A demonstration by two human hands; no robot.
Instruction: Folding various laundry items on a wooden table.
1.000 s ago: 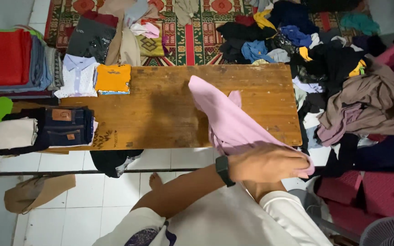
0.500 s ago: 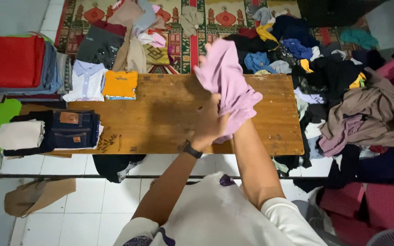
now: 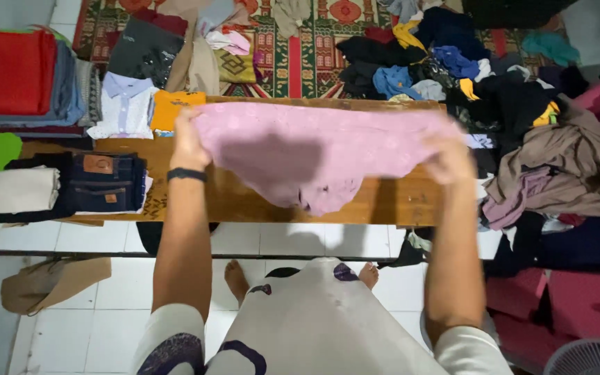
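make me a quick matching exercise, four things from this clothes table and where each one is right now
Things:
1. pink garment
2. folded jeans
3. orange shirt
4. brown heap

Places:
A. table's far edge, beside a white collared shirt
B. off the table's right end
C. stretched between left hand and right hand
D. table's left end, by a cream fold

Pairs: 1-C, 2-D, 3-A, 4-B
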